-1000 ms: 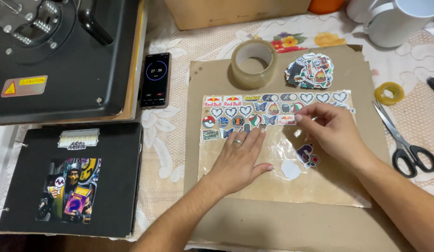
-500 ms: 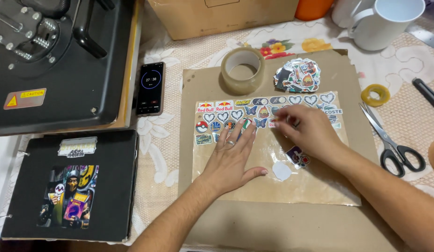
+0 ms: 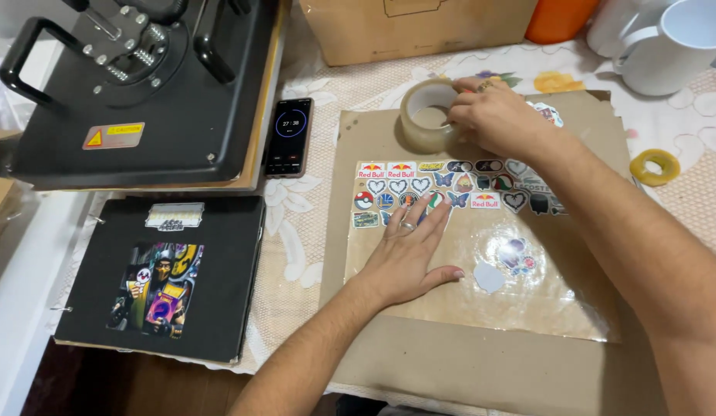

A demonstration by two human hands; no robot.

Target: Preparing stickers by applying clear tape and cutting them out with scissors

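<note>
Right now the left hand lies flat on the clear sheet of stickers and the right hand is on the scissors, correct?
Not quite. The head view shows the right hand on the roll of clear tape, not scissors. The left hand does lie flat on the clear sheet of stickers.

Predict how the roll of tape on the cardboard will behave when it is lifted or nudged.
The tape roll lies flat on its ring face, so a nudge would probably slide it, not roll it; stood on edge it would likely roll. It looks thick and hollow-cored, so probably fairly light and stiff. The right hand touches its rim; its smooth, glossy side may feel slippery.
</note>
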